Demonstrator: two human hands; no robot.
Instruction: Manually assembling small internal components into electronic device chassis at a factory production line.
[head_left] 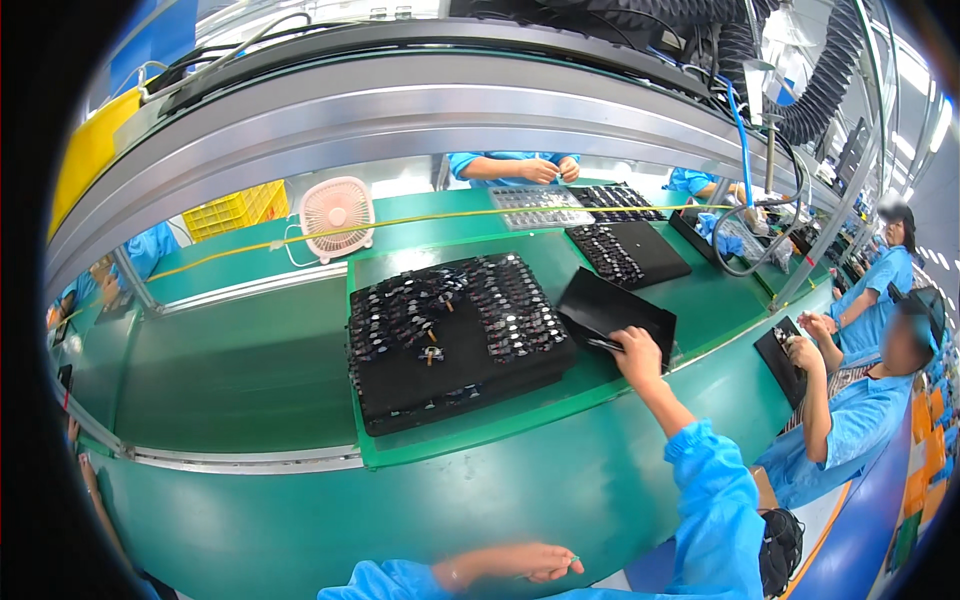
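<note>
My right hand point(640, 356) reaches forward with its fingers closed on the near edge of a thin black tray point(612, 308). The tray lies tilted, and a thin pale line shows beside my fingertips; I cannot make out what it is. Left of it stands a stack of black foam trays point(430, 385), its top covered with rows of small dark parts with shiny round faces. A few loose parts point(431, 354) lie on its bare middle. Low in the view, my left hand point(535, 563) is closed near the bench edge, a tiny greenish thing at its fingertips.
Beyond the stack are another black tray of parts point(640, 250), a clear tray point(540, 208) and a pink fan point(337, 218). A metal frame point(400, 110) crosses above the green bench point(300, 510). Co-workers sit opposite and at right, one holding a black board point(780, 355).
</note>
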